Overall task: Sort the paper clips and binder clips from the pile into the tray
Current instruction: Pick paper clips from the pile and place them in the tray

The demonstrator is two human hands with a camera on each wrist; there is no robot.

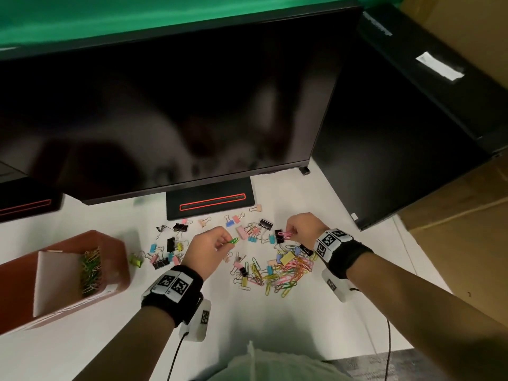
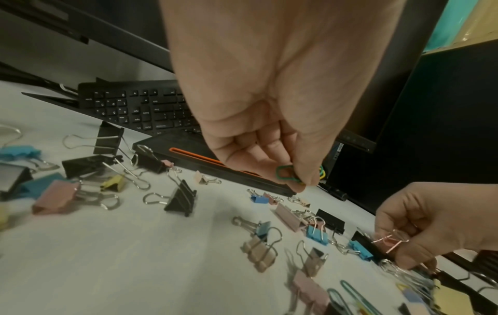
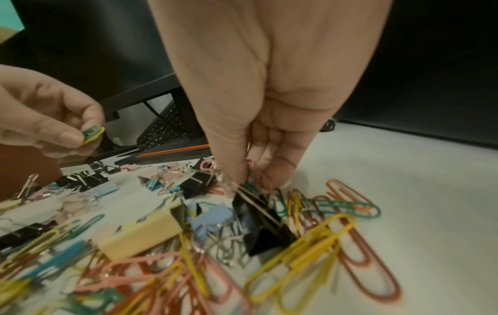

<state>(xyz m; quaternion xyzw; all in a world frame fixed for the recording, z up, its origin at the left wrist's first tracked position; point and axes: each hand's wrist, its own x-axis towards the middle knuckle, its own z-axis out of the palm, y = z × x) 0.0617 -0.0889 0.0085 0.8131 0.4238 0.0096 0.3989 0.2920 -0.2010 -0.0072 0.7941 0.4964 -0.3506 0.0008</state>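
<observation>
1. Nearest on the white worktop [image 1: 275,320] lies the pile of coloured paper clips [image 1: 286,273], mixed with a pale yellow binder clip [image 1: 287,257] and other small binder clips.
2. The left hand [image 1: 209,244] hovers left of the pile, above the worktop, thumb and fingers pinching green and yellow paper clips [image 1: 233,241].
3. The right hand [image 1: 302,228] is at the pile's far edge, fingers curled down and pinching pink paper clips [image 1: 286,234] just over a black binder clip [image 1: 279,236].
4. Well to the left stands the brown tray [image 1: 110,243]; one compartment, walled by a white divider [image 1: 55,276], holds green and yellow paper clips [image 1: 90,270].
5. Scattered binder clips [image 1: 176,243] in black, pink and blue lie beyond the hands.
6. Farthest stands a black monitor [image 1: 165,105] on its red-trimmed base [image 1: 211,202].
</observation>
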